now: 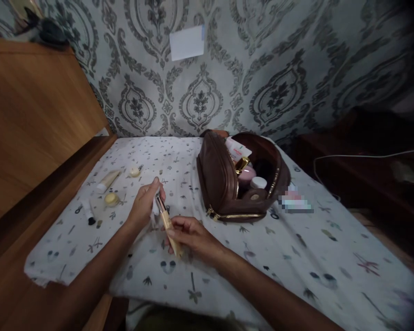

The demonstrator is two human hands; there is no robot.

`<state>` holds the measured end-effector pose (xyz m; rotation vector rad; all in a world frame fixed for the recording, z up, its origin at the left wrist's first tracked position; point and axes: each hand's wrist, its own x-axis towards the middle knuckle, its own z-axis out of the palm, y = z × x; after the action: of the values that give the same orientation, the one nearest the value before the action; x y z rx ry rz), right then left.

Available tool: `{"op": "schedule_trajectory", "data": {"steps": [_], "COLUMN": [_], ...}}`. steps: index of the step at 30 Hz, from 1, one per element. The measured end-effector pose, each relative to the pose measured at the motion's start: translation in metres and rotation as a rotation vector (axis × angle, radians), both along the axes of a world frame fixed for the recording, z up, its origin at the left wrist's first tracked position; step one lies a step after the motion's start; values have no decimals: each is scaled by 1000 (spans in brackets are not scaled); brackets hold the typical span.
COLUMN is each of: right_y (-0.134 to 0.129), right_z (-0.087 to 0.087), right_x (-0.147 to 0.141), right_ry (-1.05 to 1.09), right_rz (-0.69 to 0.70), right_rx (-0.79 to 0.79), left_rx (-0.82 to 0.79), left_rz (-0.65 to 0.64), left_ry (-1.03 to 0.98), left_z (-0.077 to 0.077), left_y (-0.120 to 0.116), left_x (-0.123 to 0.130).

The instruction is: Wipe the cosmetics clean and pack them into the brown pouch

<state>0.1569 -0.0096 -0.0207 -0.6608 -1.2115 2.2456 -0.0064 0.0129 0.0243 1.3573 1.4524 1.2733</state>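
Note:
A slim pale-yellow cosmetic tube (169, 224) with a shiny metallic neck slants between my two hands above the patterned cloth. My right hand (193, 236) is closed around its yellow body. Up at the metallic end, my left hand (145, 202) pinches a white tissue (155, 208) against the tube, thumb pointing up. The fingers partly hide the tissue and the tube's tip. To the left of my left hand lie a beige tube (109, 181), a small cream-coloured jar (135, 171), a yellow jar (112, 199) and a white tube with a black cap (89, 212).
An open brown leather bag (216, 177) holds a white-lidded jar (258, 183), a pink item (247, 174) and other cosmetics. A blurred-out item (296, 201) lies to its right. A wooden panel (37, 110) rises at left, and patterned wallpaper (200, 101) stands behind.

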Motion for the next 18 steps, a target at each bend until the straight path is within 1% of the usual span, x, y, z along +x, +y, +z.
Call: {"op": "schedule_trajectory", "data": {"steps": [2, 4, 6, 9, 12, 14, 18], "right_y": [2, 4, 7, 10, 9, 8, 6], "right_z": [-3, -8, -12, -19, -21, -19, -4], "right_x": [-2, -4, -5, -7, -8, -7, 1], "right_ry": [-27, -70, -122, -178, -202, -229, -336], "right_rz": [-102, -214, -309, -422, -465, -460, -414], "right_rx": [28, 89, 184, 301, 347, 372, 485], "left_rx": [-76, -113, -98, -94, -86, -92, -132], "left_rz": [26, 37, 13, -98, -199, -203, -146], "left_ry": [-203, -369, -419, -335, -180, -148, -213], "left_z": [-4, -10, -17, -26, -30, -31, -28], "left_y": [-3, -7, -13, -23, -28, -29, -28], "left_x": [8, 17, 25, 33, 34, 32, 24]}}
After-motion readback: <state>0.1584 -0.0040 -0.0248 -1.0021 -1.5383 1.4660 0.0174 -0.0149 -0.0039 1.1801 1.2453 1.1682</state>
